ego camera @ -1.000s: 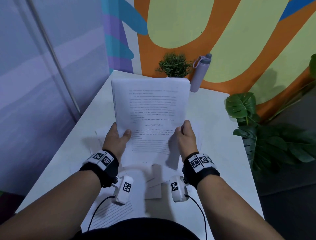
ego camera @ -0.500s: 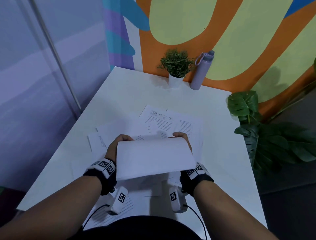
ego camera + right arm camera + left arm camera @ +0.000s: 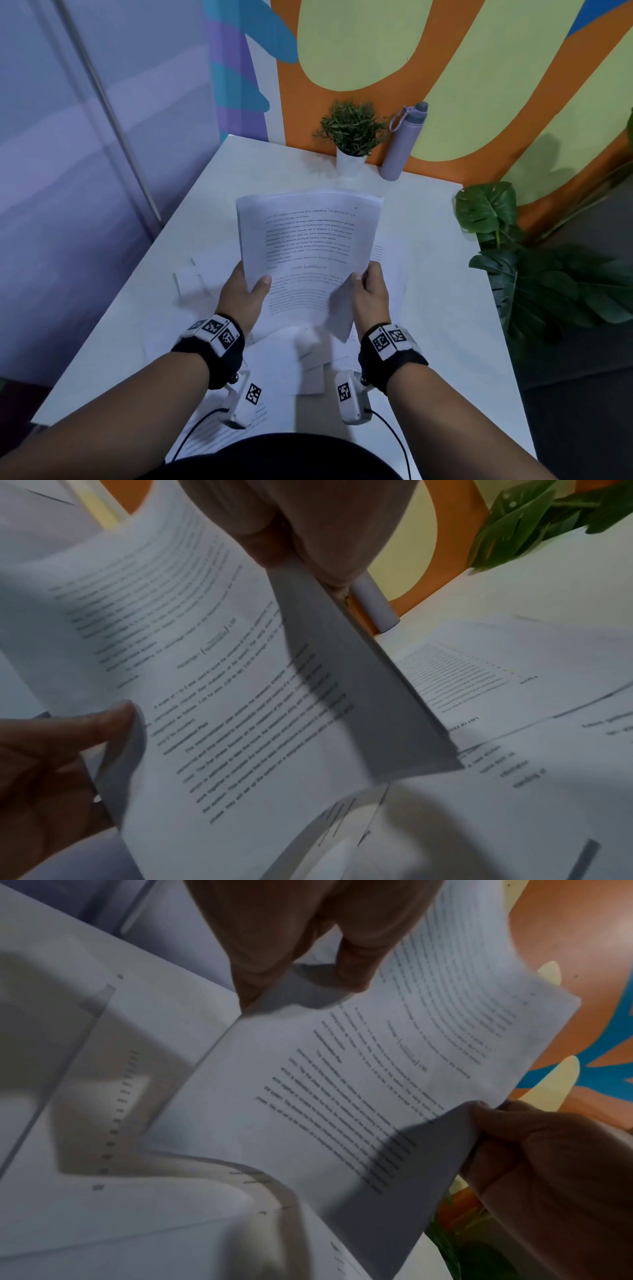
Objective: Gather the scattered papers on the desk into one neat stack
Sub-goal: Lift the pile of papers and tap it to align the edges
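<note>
Both hands clamped the sheaf of printed pages upright above the desk, left hand and right hand pinching its lower edges. Loose sheets lay underneath, ungathered, so I judged it partway done. Bare desktop remained toward the potted plant and bottle.
</note>
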Available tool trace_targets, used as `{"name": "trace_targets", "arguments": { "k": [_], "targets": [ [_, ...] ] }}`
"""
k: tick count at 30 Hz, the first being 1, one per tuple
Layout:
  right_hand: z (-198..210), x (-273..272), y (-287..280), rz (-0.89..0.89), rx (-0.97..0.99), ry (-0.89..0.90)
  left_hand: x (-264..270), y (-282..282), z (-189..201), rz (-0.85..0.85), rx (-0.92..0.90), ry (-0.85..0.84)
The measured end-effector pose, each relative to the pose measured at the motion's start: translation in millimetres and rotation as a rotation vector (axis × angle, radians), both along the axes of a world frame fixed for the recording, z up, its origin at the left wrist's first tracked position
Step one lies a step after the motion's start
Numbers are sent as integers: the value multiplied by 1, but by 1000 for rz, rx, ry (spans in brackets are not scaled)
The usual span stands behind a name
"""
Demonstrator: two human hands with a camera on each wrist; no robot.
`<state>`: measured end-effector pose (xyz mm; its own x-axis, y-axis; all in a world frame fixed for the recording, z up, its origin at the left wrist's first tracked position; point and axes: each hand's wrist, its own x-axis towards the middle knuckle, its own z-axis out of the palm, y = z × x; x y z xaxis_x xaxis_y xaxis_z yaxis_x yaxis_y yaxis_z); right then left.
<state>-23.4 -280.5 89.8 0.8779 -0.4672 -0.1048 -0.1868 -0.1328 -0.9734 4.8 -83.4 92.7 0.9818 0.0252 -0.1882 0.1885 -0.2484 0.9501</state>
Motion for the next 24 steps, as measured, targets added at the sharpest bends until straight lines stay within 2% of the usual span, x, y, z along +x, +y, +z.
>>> {"name": "trace_targets", "arguments": {
  "k": [7,12,24],
  "targets": [
    [8,-12,2,40,189,-23,-3,5,-7,2,-82,20],
    [12,-15,7,32,239,-13,-11,-3,-5,57,-113,38],
    [-17,-30,9,52,165,74,-25,-3,-28,73,49,81]
  ]
}}
